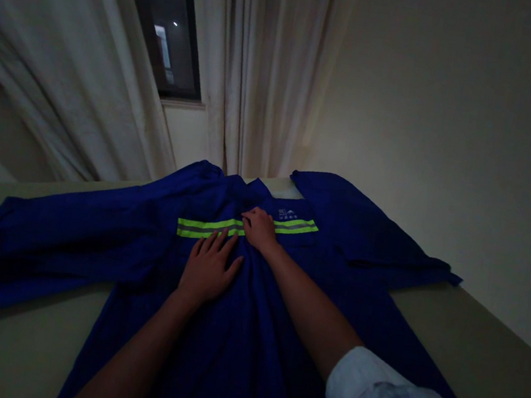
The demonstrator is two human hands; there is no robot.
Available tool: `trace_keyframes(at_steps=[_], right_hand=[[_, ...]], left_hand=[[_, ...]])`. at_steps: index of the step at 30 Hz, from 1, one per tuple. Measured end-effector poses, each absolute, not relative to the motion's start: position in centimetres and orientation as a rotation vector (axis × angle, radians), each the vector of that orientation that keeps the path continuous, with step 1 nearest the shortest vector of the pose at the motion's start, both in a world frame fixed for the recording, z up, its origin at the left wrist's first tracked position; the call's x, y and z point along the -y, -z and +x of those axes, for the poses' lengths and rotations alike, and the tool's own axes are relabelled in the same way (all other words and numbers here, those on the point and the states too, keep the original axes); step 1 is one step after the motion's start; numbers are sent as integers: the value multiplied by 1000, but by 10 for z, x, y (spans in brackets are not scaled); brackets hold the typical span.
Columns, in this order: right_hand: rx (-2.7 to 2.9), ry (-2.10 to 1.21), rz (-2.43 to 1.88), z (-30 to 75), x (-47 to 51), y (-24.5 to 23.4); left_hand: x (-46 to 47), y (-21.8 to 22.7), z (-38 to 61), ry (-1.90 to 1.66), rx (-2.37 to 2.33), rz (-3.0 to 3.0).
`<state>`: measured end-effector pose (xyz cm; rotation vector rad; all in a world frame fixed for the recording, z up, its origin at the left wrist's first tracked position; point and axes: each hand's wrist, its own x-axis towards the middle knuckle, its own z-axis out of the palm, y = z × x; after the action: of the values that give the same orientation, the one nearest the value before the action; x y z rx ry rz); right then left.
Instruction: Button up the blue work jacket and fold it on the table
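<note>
A dark blue work jacket lies spread out front side up, its sleeves stretched to both sides. Across its chest runs a yellow-green reflective strip with a grey band. A small light print sits above the strip on the right. My left hand rests flat on the cloth just below the strip, fingers spread. Beside it, my right hand has its fingers curled and pinched on the jacket's front at the middle of the strip. The pinched bit of cloth is mostly hidden.
The jacket lies on a pale greenish surface. Behind it hang long light curtains, with a dark window between them. A plain wall rises at the right. The room is dim, and a small bright spot shows at the lower right.
</note>
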<state>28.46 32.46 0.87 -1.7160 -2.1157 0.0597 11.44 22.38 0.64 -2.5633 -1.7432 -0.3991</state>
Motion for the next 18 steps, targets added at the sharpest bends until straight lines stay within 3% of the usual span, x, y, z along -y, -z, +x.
trace_keyframes(at_steps=[18], right_hand=[[2401,212,-1675,275,-319,-21]], left_hand=[[-222,-4,117,476,1751,-2578]])
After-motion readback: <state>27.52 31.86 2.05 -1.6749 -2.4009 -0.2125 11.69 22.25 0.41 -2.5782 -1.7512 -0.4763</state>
